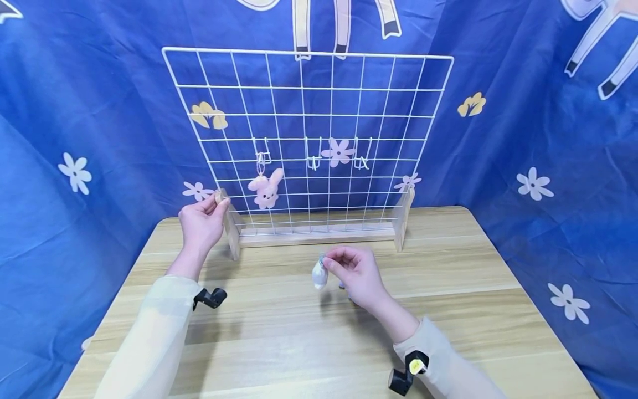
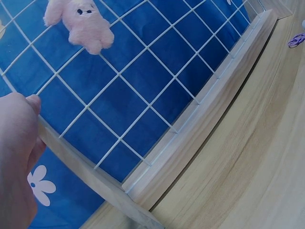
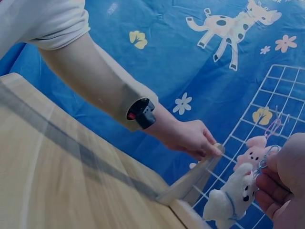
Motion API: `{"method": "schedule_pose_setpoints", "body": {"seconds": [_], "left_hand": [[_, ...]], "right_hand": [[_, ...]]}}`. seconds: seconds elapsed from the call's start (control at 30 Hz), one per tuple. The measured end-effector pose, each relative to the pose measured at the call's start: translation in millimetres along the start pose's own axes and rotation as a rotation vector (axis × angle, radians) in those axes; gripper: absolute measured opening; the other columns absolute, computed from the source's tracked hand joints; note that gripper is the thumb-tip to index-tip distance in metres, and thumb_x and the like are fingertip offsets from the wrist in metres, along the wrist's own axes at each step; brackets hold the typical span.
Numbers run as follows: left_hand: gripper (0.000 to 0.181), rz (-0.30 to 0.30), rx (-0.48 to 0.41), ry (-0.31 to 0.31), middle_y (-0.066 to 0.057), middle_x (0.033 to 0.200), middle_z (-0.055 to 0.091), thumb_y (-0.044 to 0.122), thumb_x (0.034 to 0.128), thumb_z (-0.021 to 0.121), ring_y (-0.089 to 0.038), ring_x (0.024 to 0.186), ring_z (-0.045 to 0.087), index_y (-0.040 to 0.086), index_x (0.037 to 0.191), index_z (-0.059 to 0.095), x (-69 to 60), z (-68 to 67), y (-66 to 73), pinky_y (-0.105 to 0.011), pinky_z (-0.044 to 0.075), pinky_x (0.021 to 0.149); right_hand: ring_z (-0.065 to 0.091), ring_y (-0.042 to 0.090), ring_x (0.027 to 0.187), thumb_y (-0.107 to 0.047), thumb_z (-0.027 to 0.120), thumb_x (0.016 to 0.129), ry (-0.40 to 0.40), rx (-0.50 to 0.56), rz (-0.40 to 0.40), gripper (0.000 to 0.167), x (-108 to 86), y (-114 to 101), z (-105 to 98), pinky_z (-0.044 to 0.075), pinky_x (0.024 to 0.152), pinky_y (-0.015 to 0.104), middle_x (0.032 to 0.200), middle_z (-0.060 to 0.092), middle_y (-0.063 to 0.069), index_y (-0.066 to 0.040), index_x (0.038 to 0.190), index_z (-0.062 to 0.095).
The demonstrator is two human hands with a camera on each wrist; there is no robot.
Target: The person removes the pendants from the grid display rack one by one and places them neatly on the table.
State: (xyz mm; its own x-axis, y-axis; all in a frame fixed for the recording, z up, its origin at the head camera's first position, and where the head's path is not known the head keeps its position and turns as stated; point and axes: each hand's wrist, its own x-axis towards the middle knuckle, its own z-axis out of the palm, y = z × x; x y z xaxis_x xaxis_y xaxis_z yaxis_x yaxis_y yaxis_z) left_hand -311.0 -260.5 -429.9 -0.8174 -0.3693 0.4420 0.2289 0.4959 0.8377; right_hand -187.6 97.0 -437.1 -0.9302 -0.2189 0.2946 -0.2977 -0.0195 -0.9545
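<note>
In the head view, a wire grid panel [image 1: 239, 51] stands at the rear of the table [image 1: 279, 343], seated in a wooden base bar [image 1: 319, 237] between a left wooden upright [image 1: 232, 235] and a right wooden upright [image 1: 405, 216]. The left hand [image 1: 201, 224] grips the top of the left wooden upright, thumb on the near side. Three wire hooks [image 1: 313, 162] are mounted in a row on the panel; a pink plush keychain [image 1: 267, 193] hangs from the leftmost hook by its chain. The right hand [image 1: 356, 277] is in front of the base bar, above the table, fingers and thumb pinching the top fitting of a white plush keychain [image 1: 319, 275], which hangs below the fingertips, apart from the panel. A blue printed curtain [image 1: 109, 138] encloses the rear and sides. In the left wrist view, the left hand is at the frame edge with its fingers wrapped about the left wooden upright; the pink plush keychain is in front of the grid, and a small purple looped item [image 2: 296, 41] lies on the table near the right border. In the right wrist view, the right hand holds the white plush keychain by a light-blue ring and chain [image 3: 264, 161] at its head; a blue cord [image 3: 232, 206] encircles its body. The pink plush keychain is partly hidden behind it, and the left hand grasps the left wooden upright.
</note>
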Motion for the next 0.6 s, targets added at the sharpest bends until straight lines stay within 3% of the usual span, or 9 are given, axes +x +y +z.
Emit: {"method": "schedule_pose_setpoints", "body": {"seconds": [0.17,0.4,0.6], "left_hand": [[0.039,-0.011,0.005,-0.009,-0.022,0.119,0.071,0.018,0.0974,0.08,-0.018,0.108,0.072,-0.002,0.13,0.07,0.1,-0.3,0.4,-0.015,0.058,0.085],[0.038,-0.004,0.006,-0.018,-0.021,0.119,0.071,0.019,0.0978,0.08,-0.02,0.109,0.072,-0.001,0.129,0.071,0.3,-0.6,0.1,-0.016,0.058,0.087],[0.039,0.002,0.009,-0.015,-0.023,0.118,0.071,0.019,0.0975,0.08,-0.021,0.108,0.072,-0.002,0.129,0.071,-0.2,-0.7,-0.7,-0.015,0.058,0.086]], "right_hand": [[0.06,0.01,0.071,-0.001,0.075,0.098,0.022,-0.017,0.025,0.009,-7.9,10,0,0.048,0.055,0.015,0.091,0.074,0.013,0.007,0.102,0.075],[0.069,0.015,0.086,0.005,0.074,0.095,0.033,0.036,0.057,0.011,-14.1,27,3,0.061,0.08,0.021,0.098,0.074,0.021,0.012,0.104,0.073],[0.07,0.019,0.089,0.003,0.074,0.096,0.025,0.027,0.061,0.012,-18.4,38,4,0.062,0.083,0.023,0.1,0.073,0.021,0.011,0.104,0.073]]}}
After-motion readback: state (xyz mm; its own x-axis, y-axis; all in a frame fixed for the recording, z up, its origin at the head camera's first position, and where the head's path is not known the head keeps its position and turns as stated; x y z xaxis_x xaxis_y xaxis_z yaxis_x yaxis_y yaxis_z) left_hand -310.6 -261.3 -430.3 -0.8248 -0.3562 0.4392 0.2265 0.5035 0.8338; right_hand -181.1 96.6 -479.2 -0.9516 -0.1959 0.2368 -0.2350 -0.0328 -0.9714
